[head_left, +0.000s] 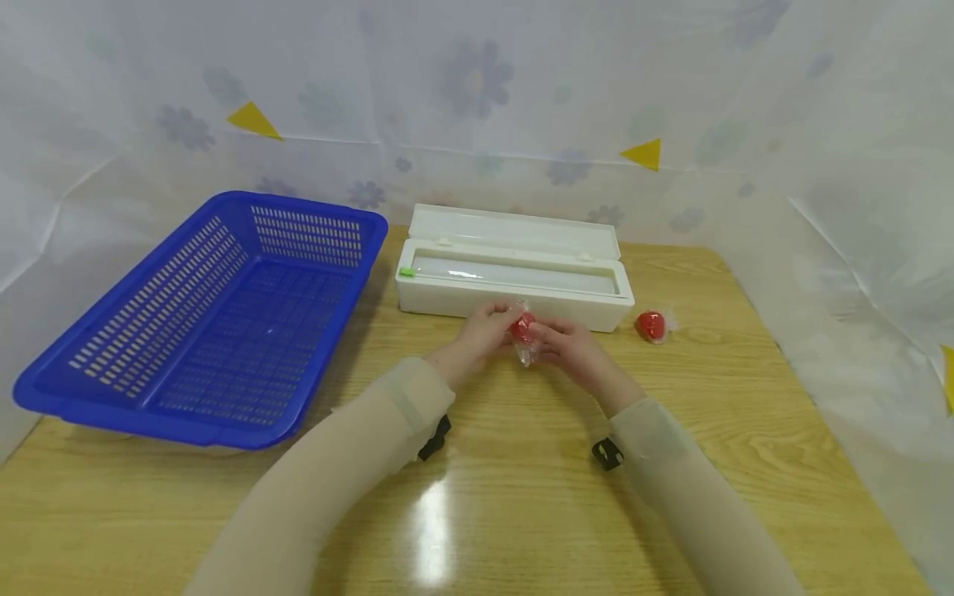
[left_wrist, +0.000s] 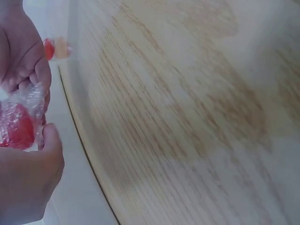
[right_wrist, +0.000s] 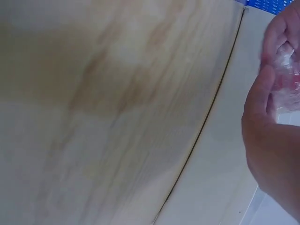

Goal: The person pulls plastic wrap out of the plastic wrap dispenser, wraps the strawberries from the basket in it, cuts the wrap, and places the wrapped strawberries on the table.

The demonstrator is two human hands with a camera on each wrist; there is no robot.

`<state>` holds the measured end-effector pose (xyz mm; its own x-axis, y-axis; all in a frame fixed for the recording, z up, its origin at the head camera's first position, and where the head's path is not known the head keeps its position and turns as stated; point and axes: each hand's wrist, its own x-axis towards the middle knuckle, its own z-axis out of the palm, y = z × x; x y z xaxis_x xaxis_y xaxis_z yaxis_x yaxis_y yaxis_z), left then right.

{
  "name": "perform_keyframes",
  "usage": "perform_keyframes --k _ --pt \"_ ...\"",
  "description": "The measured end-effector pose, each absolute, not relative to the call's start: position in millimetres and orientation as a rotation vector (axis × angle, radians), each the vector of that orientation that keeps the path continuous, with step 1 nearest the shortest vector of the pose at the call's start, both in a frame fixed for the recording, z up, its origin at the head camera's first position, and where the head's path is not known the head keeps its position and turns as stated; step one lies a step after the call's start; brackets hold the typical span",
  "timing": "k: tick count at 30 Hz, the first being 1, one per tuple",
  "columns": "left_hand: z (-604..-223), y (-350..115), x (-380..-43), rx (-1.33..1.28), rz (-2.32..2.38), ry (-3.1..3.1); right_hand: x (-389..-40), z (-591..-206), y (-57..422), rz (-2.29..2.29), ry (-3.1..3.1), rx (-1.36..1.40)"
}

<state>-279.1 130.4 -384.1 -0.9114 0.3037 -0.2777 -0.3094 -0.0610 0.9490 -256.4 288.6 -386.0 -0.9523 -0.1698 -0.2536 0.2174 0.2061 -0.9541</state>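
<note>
Between both hands, in front of the white box (head_left: 514, 309), is a red rounded item in clear plastic film (head_left: 522, 328); its exact kind cannot be made out. The left hand (head_left: 484, 332) pinches it from the left, while the right hand (head_left: 575, 351) pinches it from the right. Crinkled film sticks out above and below the fingers in the head view. In the left wrist view the wrapped red item (left_wrist: 18, 125) lies close to the thumb. Only part of it shows beside the right hand (right_wrist: 267, 112) in the right wrist view.
A second red film-wrapped item (head_left: 652, 326) lies on the wooden table (head_left: 745, 397) right of the box. The box's lid (head_left: 514, 225) stands raised; a pale roll (head_left: 514, 275) and a green piece (head_left: 406, 272) are at its opening. On the left sits a blue basket (head_left: 253, 331).
</note>
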Motion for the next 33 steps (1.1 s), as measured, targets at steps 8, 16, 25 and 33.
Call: perform_keyframes --k 8,16,25,33 --pt "-385.0 132.0 -277.6 -0.129 2.109 1.841 -256.3 -388.0 281.2 -1.725 2.263 0.095" --pt "-386.0 135.2 -278.0 -0.225 2.210 1.848 -257.0 -386.8 278.4 -1.771 2.237 0.149" --pt "-382.5 136.1 -275.9 -0.175 2.170 1.993 -257.0 -374.2 261.0 -1.834 2.288 0.284" --pt "-387.0 136.2 -276.6 -0.159 2.117 2.013 -258.3 -371.8 256.5 -1.883 2.305 0.344"
